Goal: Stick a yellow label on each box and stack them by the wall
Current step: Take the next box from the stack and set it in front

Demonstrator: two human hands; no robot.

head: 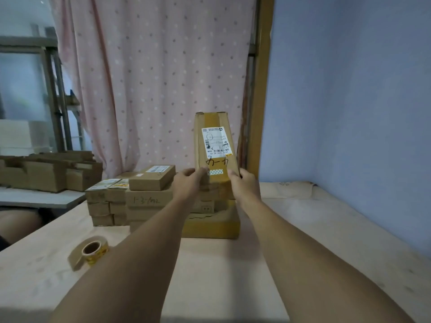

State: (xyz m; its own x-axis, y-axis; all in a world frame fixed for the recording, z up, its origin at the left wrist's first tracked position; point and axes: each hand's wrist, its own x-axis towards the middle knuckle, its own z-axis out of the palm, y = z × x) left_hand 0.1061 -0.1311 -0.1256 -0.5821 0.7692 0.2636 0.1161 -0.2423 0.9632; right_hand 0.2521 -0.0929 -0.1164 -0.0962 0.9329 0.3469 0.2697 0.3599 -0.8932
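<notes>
Head view: left of the stack, the label roll lies on the table. Above the stack, the left hand and right hand grip the near corners of the long box, which is tilted up with its yellow label on. It looks stiff and light, best held by both side edges. Right of the stack, the table lies open to the blue wall.

1. Shipping label on upright box: print too small to read.
2. Left hand, right hand: some fingers hidden behind the box (bottom edge too).
3. Label roll: print blurred.
4. Box stack: partly behind forearms.
</notes>
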